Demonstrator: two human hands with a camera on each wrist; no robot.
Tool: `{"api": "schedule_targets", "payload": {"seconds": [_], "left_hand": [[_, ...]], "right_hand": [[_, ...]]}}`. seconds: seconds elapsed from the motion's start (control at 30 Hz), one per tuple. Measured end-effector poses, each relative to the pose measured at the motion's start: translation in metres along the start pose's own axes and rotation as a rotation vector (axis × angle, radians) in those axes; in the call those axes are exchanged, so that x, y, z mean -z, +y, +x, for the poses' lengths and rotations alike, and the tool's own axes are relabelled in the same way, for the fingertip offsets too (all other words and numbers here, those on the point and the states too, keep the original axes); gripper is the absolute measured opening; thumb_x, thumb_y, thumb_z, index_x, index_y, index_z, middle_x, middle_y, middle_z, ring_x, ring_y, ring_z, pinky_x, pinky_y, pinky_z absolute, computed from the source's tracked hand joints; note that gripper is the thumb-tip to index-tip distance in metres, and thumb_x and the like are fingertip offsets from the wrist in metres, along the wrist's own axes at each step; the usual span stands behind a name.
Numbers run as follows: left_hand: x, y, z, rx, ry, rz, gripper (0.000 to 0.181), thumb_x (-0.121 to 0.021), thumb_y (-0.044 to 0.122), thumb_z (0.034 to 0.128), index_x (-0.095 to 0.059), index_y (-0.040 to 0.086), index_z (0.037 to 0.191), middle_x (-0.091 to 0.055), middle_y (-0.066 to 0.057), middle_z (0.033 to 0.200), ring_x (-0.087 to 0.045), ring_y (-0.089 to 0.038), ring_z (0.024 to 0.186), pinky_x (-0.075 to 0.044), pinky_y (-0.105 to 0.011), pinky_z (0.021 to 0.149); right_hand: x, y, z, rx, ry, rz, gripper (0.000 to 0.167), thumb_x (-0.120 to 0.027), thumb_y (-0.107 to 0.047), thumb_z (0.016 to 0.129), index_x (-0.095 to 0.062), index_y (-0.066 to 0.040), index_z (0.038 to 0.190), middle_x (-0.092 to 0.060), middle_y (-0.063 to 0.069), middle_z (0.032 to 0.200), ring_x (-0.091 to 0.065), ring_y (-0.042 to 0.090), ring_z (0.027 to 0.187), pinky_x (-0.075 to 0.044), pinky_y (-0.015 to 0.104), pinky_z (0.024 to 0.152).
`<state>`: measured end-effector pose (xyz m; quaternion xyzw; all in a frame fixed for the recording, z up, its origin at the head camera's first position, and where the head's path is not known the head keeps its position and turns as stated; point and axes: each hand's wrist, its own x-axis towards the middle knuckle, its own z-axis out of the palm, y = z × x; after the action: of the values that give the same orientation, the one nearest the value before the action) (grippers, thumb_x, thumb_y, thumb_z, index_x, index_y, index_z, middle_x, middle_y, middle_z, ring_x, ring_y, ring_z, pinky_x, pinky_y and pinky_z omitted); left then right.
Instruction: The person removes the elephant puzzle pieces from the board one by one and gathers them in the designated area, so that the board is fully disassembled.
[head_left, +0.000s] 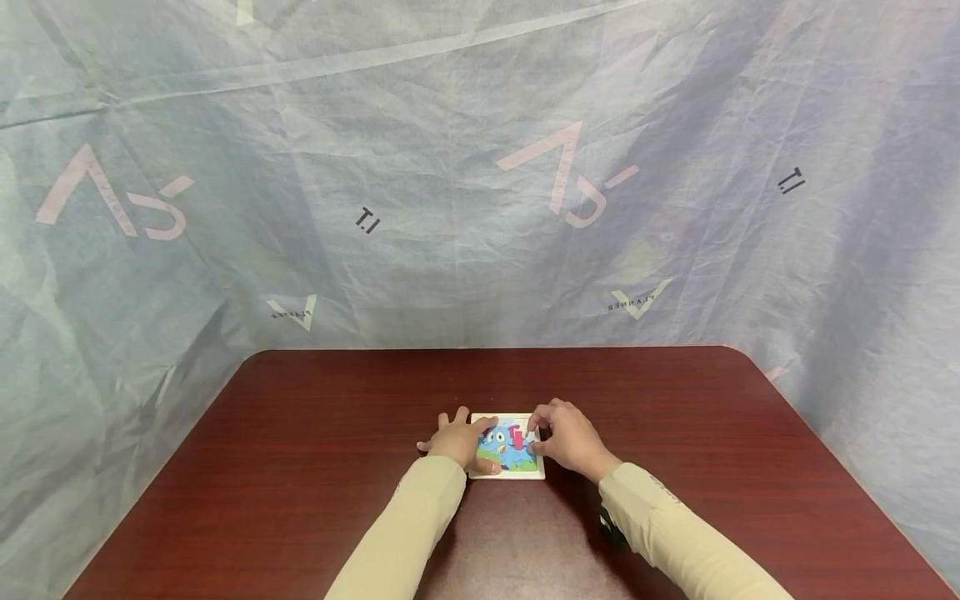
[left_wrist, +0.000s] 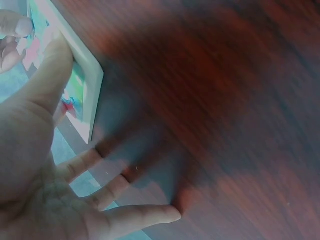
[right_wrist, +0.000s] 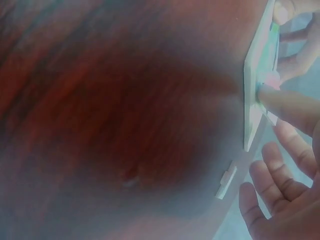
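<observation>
A jigsaw puzzle with a blue cartoon animal lies in a shallow white tray on the table. My left hand spreads over the tray's left side, its thumb resting on the lower left of the picture; the other fingers reach beyond the tray onto the table. At the right side, my right hand bends thumb and index finger over the picture. Between them the right wrist view shows the edge of a tilted puzzle piece, largely hidden by the fingers.
A small loose flat piece lies on the table beside the tray in the right wrist view. The dark red wooden table extends around the tray. Grey printed cloth hangs behind its far edge and along both sides.
</observation>
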<state>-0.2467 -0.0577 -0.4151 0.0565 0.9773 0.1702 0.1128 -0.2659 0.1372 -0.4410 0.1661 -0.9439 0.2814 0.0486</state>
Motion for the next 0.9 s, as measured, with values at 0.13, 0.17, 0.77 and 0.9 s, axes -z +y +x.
{"api": "schedule_targets", "payload": {"seconds": [0.13,0.17,0.77,0.9], "left_hand": [[0.0006,0.0002,0.0003,0.0,0.0,0.0,0.074,-0.088,0.032,0.0798,-0.056,0.025,0.147,-0.041,-0.015,0.148,-0.035,-0.044,0.135,-0.036,-0.081,0.094],[0.0006,0.0002,0.0004,0.0,0.001,0.002,0.074,-0.088,0.032,0.0798,-0.056,0.025,0.146,-0.041,-0.015,0.148,-0.036,-0.044,0.134,-0.037,-0.081,0.094],[0.0002,0.0,0.0019,0.003,-0.007,0.013,0.075,-0.088,0.034,0.0801,-0.055,0.027,0.147,-0.04,-0.014,0.148,-0.035,-0.043,0.135,-0.037,-0.081,0.094],[-0.0011,-0.0007,0.0034,-0.001,-0.002,0.036,0.076,-0.088,0.037,0.0794,-0.055,0.028,0.147,-0.042,-0.013,0.146,-0.038,-0.043,0.132,-0.038,-0.081,0.093]], "right_hand": [[0.0011,-0.0004,0.0021,-0.016,-0.038,0.015,0.031,-0.092,-0.006,0.072,-0.063,-0.014,0.08,-0.054,0.002,0.084,-0.05,0.018,0.081,-0.046,0.037,0.073],[0.001,-0.0002,0.0025,-0.019,-0.046,0.014,0.032,-0.092,-0.006,0.073,-0.062,-0.014,0.079,-0.054,0.002,0.083,-0.05,0.018,0.081,-0.046,0.037,0.073],[0.0085,0.0037,0.0027,0.016,-0.068,0.011,0.022,-0.088,-0.008,0.078,-0.067,-0.013,0.08,-0.057,0.002,0.084,-0.051,0.015,0.078,-0.048,0.037,0.074],[0.0085,0.0044,0.0019,0.023,-0.059,0.003,0.017,-0.086,-0.008,0.081,-0.069,-0.012,0.082,-0.057,0.002,0.083,-0.051,0.015,0.078,-0.047,0.037,0.072]]}}
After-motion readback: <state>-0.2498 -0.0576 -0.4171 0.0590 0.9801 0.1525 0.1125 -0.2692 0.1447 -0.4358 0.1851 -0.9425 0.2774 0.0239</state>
